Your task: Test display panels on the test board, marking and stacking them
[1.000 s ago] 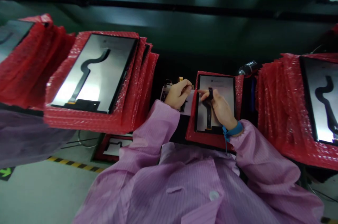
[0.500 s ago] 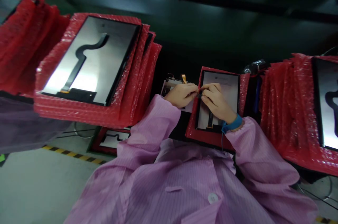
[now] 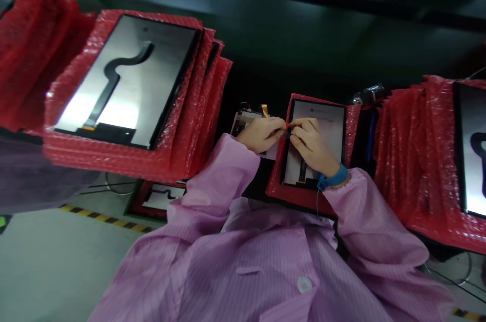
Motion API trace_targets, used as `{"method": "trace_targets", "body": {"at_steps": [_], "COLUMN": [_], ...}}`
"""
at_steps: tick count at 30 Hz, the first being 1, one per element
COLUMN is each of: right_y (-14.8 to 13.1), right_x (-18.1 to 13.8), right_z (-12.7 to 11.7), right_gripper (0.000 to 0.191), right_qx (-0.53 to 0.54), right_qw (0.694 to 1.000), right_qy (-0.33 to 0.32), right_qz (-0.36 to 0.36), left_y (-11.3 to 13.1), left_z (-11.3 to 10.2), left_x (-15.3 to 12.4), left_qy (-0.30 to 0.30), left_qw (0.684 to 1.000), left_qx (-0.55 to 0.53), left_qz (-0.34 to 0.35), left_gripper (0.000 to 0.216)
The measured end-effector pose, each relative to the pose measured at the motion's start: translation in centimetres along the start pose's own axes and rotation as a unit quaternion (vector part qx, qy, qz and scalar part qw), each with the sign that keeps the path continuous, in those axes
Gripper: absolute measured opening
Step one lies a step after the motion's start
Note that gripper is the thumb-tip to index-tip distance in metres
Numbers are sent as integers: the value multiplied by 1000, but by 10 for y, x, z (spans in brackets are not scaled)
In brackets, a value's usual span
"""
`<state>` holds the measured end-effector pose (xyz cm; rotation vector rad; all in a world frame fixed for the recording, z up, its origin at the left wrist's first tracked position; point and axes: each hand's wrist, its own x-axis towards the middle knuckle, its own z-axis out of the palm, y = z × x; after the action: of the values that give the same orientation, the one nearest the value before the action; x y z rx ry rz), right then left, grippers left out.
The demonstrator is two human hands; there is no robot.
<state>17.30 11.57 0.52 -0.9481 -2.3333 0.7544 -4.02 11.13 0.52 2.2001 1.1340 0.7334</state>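
Note:
In front of me a display panel (image 3: 326, 124) lies back side up on a red bubble-wrap sleeve (image 3: 279, 188). A dark flat ribbon cable (image 3: 302, 172) runs up from its lower edge and passes under my right hand (image 3: 309, 145). That hand's thumb and fingers pinch a dark bit, apparently the cable's end, at the panel's left edge. My left hand (image 3: 261, 134) is closed too, its fingertips meeting the right ones there; what they grip is hidden. Beneath the left hand sits an opened device (image 3: 243, 122) with an orange flex strip (image 3: 265, 110).
Stacked red bubble-wrap sleeves (image 3: 218, 89) at left carry another display panel (image 3: 131, 79). More sleeves (image 3: 402, 155) stand at right, with a panel (image 3: 473, 160) on top. A clear plastic-looking object (image 3: 369, 94) lies behind. Below left is a tray (image 3: 146, 213); a grey-purple sleeve (image 3: 38, 180) shows at left.
The view has shifted slightly. Both hands stay together at the panel's left edge, with only tiny finger movement; the dark bit between them shows a little more.

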Motion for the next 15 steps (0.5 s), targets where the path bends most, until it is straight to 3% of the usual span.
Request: {"method": "trace_targets", "body": {"at_steps": [15], "right_y": [0], "right_x": [0], "right_z": [4], "right_gripper": [25], "right_qx": [-11], "right_qw": [1000], "right_qy": [6], "right_qz": [12], "left_y": [0], "left_z": [2], "left_x": [0], "left_qy": [-5], "left_qw": [1000], "left_qx": [13], "left_qz": [4], "left_gripper": [13]}}
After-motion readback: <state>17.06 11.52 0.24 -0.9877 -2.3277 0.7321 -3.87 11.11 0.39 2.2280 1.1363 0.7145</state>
